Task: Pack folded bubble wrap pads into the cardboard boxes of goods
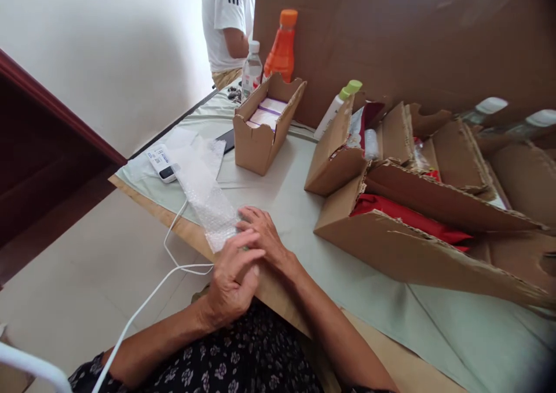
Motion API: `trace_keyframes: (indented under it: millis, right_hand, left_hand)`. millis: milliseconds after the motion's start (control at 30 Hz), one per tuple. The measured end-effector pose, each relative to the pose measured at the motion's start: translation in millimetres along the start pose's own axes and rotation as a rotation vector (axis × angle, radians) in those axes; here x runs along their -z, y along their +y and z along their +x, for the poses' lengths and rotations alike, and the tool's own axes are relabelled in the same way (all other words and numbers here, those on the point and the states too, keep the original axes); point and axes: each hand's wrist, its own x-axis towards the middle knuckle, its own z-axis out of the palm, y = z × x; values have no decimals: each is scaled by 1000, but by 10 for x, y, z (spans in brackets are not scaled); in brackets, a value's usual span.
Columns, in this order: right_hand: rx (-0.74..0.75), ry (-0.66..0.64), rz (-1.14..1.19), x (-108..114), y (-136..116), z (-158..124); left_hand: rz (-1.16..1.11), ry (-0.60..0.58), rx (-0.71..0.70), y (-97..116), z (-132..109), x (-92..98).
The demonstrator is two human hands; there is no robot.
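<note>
A strip of clear bubble wrap [204, 193] stretches across the table toward its near edge. My left hand [234, 274] is raised at the wrap's near end, fingers bent and apart; a small bit of green shows beside its fingers, too hidden to name. Beyond it, my right hand [264, 236] rests by the same end of the wrap, its fingertips partly over the plastic. Whether the right fingers pinch anything is hidden behind the left ones. A white device with a label [161, 162] lies left of the wrap.
An open cardboard box [256, 149] holds white packs. Behind it are an orange bottle [281, 48] and a clear bottle [251, 74]. Larger cardboard trays [391, 242] fill the right side. A white cable [143, 306] hangs at left. A person in a white shirt [226, 22] is beyond.
</note>
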Motion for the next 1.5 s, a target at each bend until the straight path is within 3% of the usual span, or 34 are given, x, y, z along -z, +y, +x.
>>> trace_keyframes:
  millis: [133, 233, 400, 467, 533, 633, 767, 900, 1033, 1167, 1267, 1333, 1400, 1500]
  right_hand:
    - [-81, 207, 37, 268, 137, -535]
    - [-211, 228, -25, 378, 155, -697]
    - [-307, 146, -103, 57, -169, -124]
    - [-276, 138, -91, -87, -320, 71]
    - [-256, 140, -76, -133, -426, 74]
    - [-280, 171, 11, 13, -519, -297]
    - [-398, 239, 337, 328, -641, -1143]
    - [-528, 356, 558, 328, -731, -1871]
    - [-594, 451, 613, 122, -771, -2255]
    - [-400, 464, 491, 117, -848, -2406]
    - [-201, 436, 434, 244, -904, -2499]
    - [-150, 438, 396, 300, -922, -2560]
    - [-168, 456, 378, 289, -920, -2591]
    - [-321, 491, 430, 163, -860, -2526]
  left_hand:
    - [117, 172, 246, -230, 8, 278]
    - [114, 313, 389, -430, 102, 417]
    - [-213, 533, 700, -721, 387, 553]
    - [-329, 559, 791, -784, 478, 586]
    - [-384, 540, 825, -806, 521, 613]
    - [-462, 473, 866, -771, 524, 623]
    - [-656, 399, 946, -640, 512, 502]
    - [-746, 355, 1021, -425, 433, 278]
    - [-725, 264, 1067, -225, 271, 133]
    - [-662, 196, 1146, -164, 152, 42]
    - [-613, 113, 1114, -147, 107, -20]
    - [-538, 64, 1008, -119, 126, -53]
    - [-426, 8, 823, -88, 225, -93]
    - [-317, -119, 508, -98, 538, -226]
